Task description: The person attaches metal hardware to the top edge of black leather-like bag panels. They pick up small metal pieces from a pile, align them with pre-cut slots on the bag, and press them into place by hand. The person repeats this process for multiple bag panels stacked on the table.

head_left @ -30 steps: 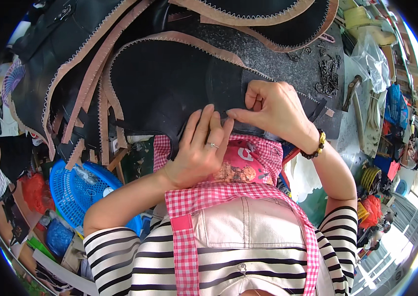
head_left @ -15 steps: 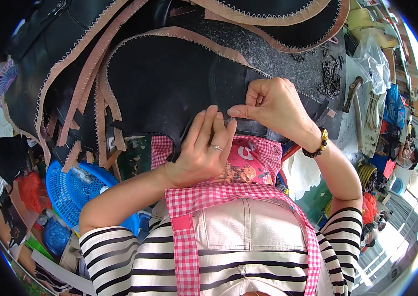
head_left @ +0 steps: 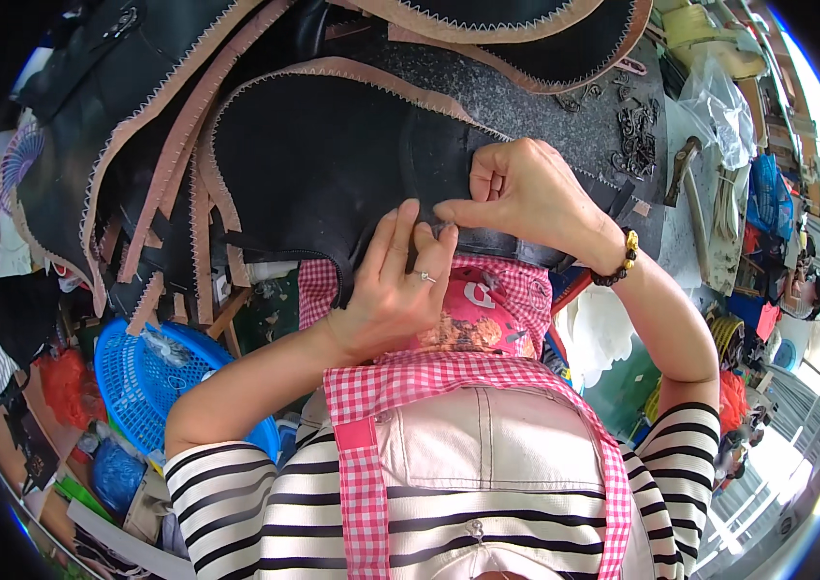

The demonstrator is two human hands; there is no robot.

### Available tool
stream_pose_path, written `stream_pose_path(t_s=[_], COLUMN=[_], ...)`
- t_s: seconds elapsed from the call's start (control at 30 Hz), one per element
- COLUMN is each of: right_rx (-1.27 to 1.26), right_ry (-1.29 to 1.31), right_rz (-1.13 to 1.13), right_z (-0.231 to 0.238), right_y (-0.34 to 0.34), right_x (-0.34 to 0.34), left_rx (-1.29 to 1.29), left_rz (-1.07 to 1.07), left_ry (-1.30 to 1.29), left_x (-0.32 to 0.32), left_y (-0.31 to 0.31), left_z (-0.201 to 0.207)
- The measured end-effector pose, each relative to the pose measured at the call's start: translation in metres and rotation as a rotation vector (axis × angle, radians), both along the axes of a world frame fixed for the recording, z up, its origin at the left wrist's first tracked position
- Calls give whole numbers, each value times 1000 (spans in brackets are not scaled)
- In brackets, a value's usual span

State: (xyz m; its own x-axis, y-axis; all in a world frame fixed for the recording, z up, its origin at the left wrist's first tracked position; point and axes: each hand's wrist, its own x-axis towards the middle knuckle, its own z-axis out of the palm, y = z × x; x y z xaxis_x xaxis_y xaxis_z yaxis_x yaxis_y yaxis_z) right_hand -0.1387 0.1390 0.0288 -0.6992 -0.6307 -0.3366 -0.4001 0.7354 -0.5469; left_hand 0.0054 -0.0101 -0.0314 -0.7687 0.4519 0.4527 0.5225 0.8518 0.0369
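The left hand (head_left: 395,280), a ring on one finger, lies back-up with its fingers long and slightly parted, the tips on the near edge of a black leather panel (head_left: 313,164). The right hand (head_left: 531,203) is half curled over the same panel, its thumb stretched toward the left fingertips and the other fingers folded in; whether either hand pinches anything small cannot be told. The panel spreads beneath both hands and beyond them to the left, its far edge bordered by a tan strip (head_left: 333,66) sewn in zigzag stitch. A black zip (head_left: 318,261) runs along its near edge, left of the left hand.

A beaded bracelet (head_left: 629,259) circles the right wrist. Just below the hands is a pink gingham apron (head_left: 468,367). Beyond the right hand, on the grey speckled tabletop (head_left: 516,101), sits a heap of dark metal hardware (head_left: 637,135), with a hammer (head_left: 686,169) farther right. More black leather pieces (head_left: 52,193), tan-edged, are piled well left of the left hand. Nearer that forearm stands a blue plastic basket (head_left: 130,382), with a red plastic bag (head_left: 72,387) to its left.
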Motion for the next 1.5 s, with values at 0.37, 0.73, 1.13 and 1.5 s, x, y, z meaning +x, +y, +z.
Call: stream_pose_path(t_s=[0.37, 0.73, 1.13, 1.5], right_rx=[15, 380, -192, -156], right_ry=[-16, 581, 394, 167], right_rz=[-9, -528, -279, 55], right_z=[2, -32, 41, 21], right_y=[3, 332, 179, 77], right_x=[-1, -66, 43, 53], left_rx=[-33, -27, -34, 33], left_rz=[-18, 5, 19, 0], left_ry=[-14, -67, -61, -64], left_x=[-2, -4, 1, 1], left_y=[-1, 1, -3, -1], left_z=[3, 14, 10, 8])
